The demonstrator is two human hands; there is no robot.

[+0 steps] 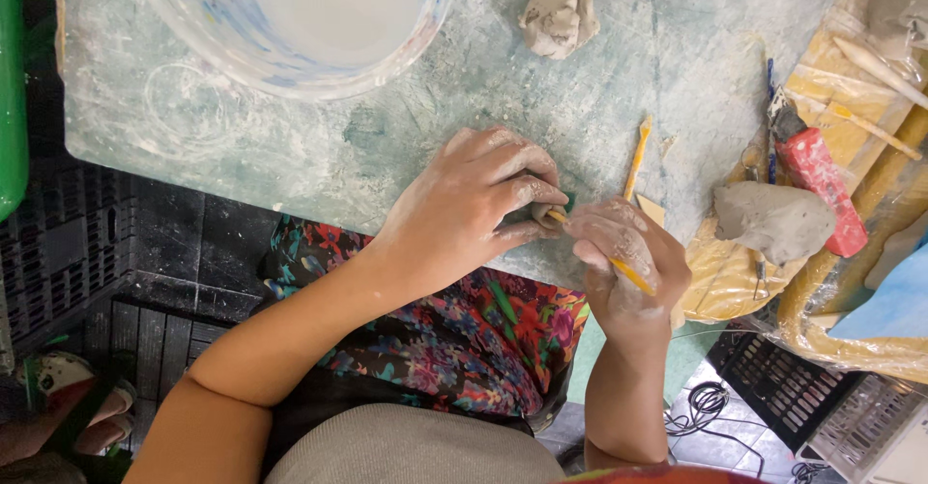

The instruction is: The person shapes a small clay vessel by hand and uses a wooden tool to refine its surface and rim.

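My left hand (474, 204) is curled around a small grey clay piece (541, 215) at the near edge of the dusty work table (290, 146). My right hand (628, 257) grips a thin yellow modelling tool (628, 273), and the tool's tip touches the clay piece between the two hands. Both hands are smeared with pale clay. A second yellow tool (636, 160) lies on the table just beyond my right hand.
A large white basin (290, 68) stands at the back left. A grey clay lump (558, 15) lies at the back centre, and another clay lump (773, 221) rests on yellow plastic sheeting (851, 88) with a red-handled tool (820, 182) and wooden sticks. Black crates stand on the floor.
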